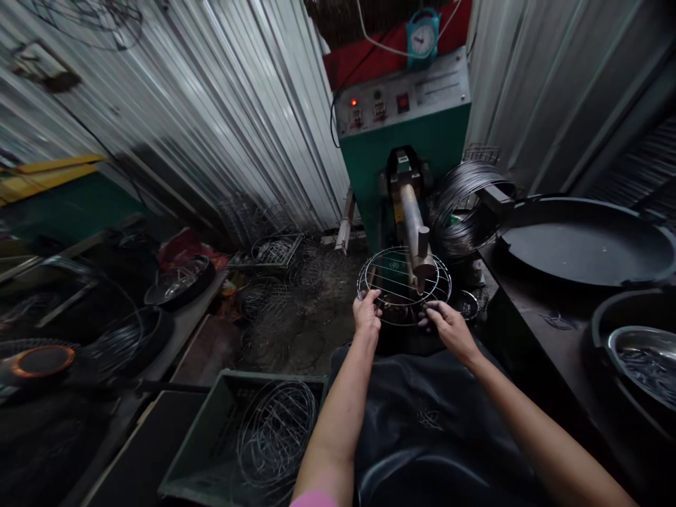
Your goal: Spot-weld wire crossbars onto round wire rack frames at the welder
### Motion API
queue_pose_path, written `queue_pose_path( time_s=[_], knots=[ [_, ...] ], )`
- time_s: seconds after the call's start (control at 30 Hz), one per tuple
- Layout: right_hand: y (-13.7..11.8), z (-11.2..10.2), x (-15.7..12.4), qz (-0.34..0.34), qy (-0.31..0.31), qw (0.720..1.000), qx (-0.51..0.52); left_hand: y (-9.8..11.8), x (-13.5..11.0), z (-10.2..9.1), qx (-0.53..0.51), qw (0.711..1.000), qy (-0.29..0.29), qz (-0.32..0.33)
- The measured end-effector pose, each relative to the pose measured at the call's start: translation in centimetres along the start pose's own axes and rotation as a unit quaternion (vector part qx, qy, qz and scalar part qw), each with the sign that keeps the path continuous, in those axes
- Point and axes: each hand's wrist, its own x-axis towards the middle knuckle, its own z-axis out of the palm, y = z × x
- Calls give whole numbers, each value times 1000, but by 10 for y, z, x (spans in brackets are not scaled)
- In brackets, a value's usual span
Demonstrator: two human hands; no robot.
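A round wire rack (393, 298), two rings joined by thin cross wires, is held under the electrode arm (415, 225) of a green spot-welding machine (364, 165). My left hand (368, 313) is closed on the rack's left rim. At the near right rim, my right hand (446, 325) is closed in a pinch by the electrode tip; whether it grips the rim or a small piece is too small to tell. Several short wire bits (430, 415) lie on the black apron (401, 451) over my lap.
A green crate (184, 451) with wire racks (277, 429) stands at lower left. On the right are a wire coil (465, 204), a large black pan (581, 239) and a metal bowl (623, 341) of small wire pieces. A clock (422, 36) tops the machine.
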Motion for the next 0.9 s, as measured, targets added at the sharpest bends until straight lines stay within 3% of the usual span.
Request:
queue_pose_path(
  time_s=[0.5, 0.67, 0.77, 0.9],
  knots=[
    [-6, -2, 14, 6, -17, 1000, -9, 1, 8, 10, 14, 998, 42, -42],
    [-14, -3, 8, 18, -4, 1000, -14, 4, 8, 0, 38, 997, 29, -67],
    [-15, -26, -13, 20, 27, 999, -33, 22, 18, -12, 62, 989, -20, -132],
    [8, -86, -70, 71, 93, 989, -91, 48, 45, -17, 161, 975, -65, -140]
  ],
)
